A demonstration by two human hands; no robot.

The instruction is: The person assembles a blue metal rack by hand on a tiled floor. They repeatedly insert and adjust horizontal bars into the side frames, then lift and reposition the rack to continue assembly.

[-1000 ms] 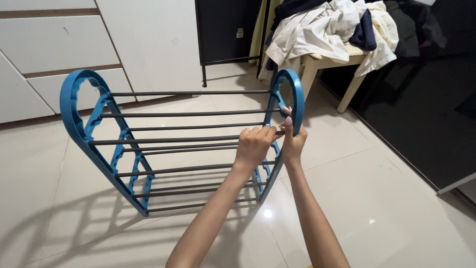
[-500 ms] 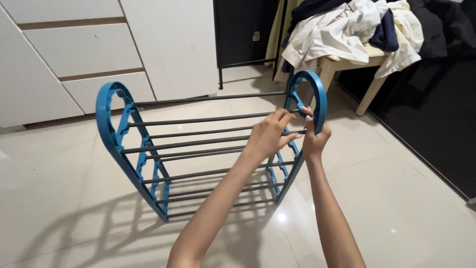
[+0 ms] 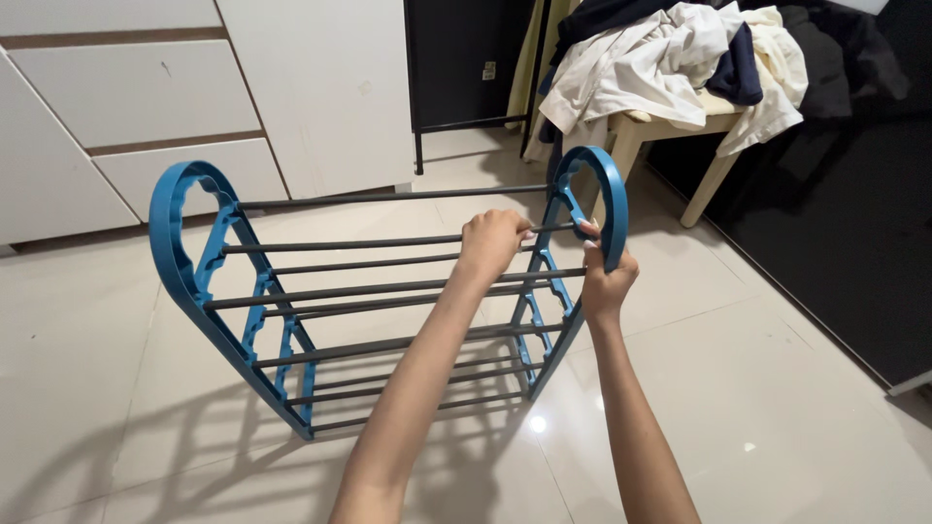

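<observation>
While both forearms are stretched forward from the bottom edge of the view, a blue plastic rack (image 3: 388, 291) with dark grey bars is seen standing on the pale glossy tiled floor (image 3: 757, 388) just ahead. The left hand (image 3: 493, 243) is clenched over one of the upper grey bars (image 3: 369, 241), near that bar's right end, with the knuckles turned upward. The right hand (image 3: 607, 281) is wrapped around the lower curve of the rack's right side panel (image 3: 607, 194), a rounded blue loop, with the thumb laid against the panel's inner edge. The two hands are set close together, only the end of the bar and the panel's edge lying between them. The left side panel (image 3: 184, 252) is seen well apart from both hands, and the bars are run between the two panels in several tiers, the lowest ones close to the floor. Shadows of the bars are cast on the tiles beneath.

Farther back on the left, white drawer fronts (image 3: 136, 87) with brown strips between them are seen. A black metal frame (image 3: 466, 68) is stood against the wall behind the rack. At the upper right, a pale wooden stool (image 3: 714, 165) is heaped with white and dark blue clothes (image 3: 670, 58), beside a dark surface (image 3: 835, 213) on the right.
</observation>
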